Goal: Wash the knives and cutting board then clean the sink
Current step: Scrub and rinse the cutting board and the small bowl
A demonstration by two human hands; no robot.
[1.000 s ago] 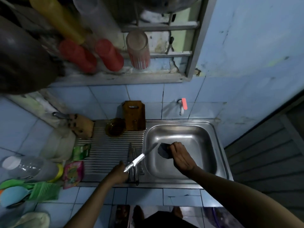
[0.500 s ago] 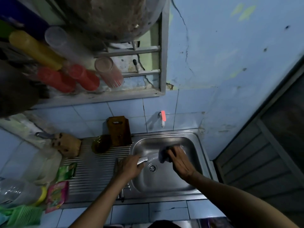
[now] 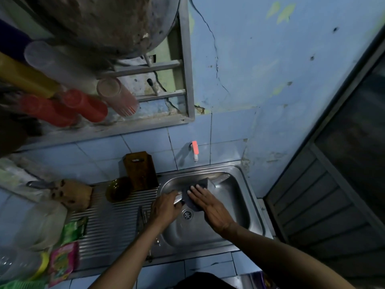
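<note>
Both hands are over the sink (image 3: pixel 253 197) now. Your left hand (image 3: pixel 164 209) grips the knife (image 3: pixel 216 178) by the handle w/ the blade lying across the basin, tip toward the back right. Your right hand (image 3: pixel 210 205) presses the dark sponge (image 3: pixel 200 191) flat onto the blade, fingers straight. A sec ago the knife was raised over the drainboard edge and the sponge just held; now the scrub's under way. Other knives (image 3: pixel 141 219) wait on the drainboard, cutting board (image 3: pixel 140 171) leans at the wall, tap (image 3: pixel 194 149) looks off.
</note>
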